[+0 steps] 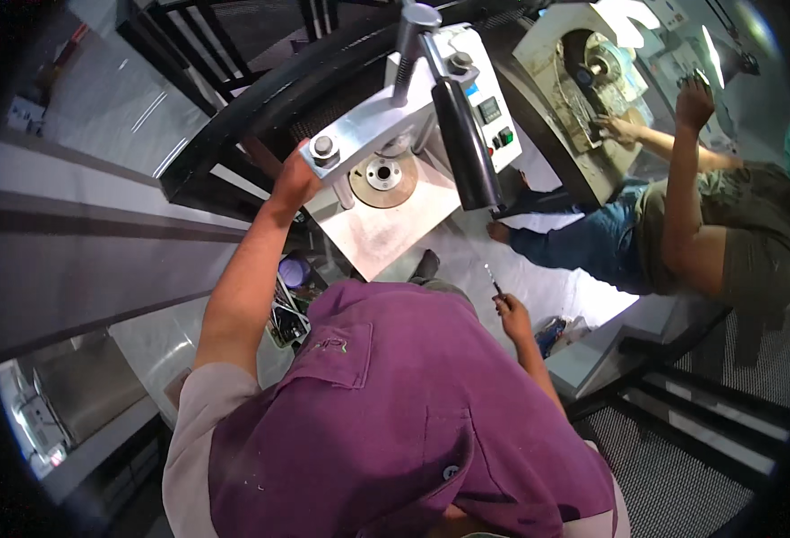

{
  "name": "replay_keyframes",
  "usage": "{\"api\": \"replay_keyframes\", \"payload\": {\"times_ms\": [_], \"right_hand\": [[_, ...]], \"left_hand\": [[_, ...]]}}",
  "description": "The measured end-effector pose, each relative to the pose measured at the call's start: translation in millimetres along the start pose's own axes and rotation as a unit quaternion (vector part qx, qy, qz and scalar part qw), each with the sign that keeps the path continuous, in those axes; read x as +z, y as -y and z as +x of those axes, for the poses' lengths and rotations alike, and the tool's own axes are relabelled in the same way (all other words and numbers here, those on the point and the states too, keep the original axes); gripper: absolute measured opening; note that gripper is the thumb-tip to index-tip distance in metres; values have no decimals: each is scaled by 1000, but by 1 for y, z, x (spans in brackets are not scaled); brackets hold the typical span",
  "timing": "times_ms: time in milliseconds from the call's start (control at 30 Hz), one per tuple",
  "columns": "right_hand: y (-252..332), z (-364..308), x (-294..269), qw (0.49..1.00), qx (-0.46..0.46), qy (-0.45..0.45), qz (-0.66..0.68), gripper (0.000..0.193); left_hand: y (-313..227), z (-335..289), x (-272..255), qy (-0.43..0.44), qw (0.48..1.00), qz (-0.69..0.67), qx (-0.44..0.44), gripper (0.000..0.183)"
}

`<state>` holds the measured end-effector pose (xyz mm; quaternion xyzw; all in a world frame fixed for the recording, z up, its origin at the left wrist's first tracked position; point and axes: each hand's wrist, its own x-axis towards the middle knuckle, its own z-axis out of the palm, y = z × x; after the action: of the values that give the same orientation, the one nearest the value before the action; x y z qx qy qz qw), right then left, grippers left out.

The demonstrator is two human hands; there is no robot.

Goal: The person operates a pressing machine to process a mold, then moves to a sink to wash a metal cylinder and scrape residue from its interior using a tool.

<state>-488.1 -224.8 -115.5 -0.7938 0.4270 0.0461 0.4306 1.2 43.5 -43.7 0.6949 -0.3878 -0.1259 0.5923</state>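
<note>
In front of me stands a bench press with a silver metal crossbar (368, 125) and a thick black lever handle (465, 143). Below the bar, a round brownish disc (359, 190) with a silver hub (383, 174) lies on a pale square plate (386, 235). My left hand (296, 184) is at the crossbar's left end, its fingers mostly hidden there. Low on the right, my right hand (513, 316) is closed around a slim tool (494, 280) with a dark handle and a pale tip, held away from the press.
A white control box (494, 108) with a small display and a green switch adjoins the press. To the right, a co-worker (682, 224) has hands at another machine (583, 99). A purple round container (294, 271) and a tray of tools (286, 321) sit left below the plate.
</note>
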Motion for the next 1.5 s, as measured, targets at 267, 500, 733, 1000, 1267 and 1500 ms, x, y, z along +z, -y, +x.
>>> {"api": "replay_keyframes", "payload": {"times_ms": [267,500,733,1000,1267,1500], "right_hand": [[0,-28,-25,997,53,-2,58,23],[-19,-40,-6,995,77,0,70,26],[0,-34,-16,994,81,-9,66,27],[8,-24,-20,996,63,-12,63,29],[30,-20,-20,995,98,5,7,29],[17,-9,-18,996,82,7,17,30]], "left_hand": [[73,6,22,74,973,-196,-93,43],[54,19,19,140,978,-94,-126,46],[35,20,8,232,955,104,-154,49],[46,11,9,165,976,87,-114,48],[61,-14,9,67,994,51,-71,46],[71,-34,-1,34,997,40,-59,45]]}}
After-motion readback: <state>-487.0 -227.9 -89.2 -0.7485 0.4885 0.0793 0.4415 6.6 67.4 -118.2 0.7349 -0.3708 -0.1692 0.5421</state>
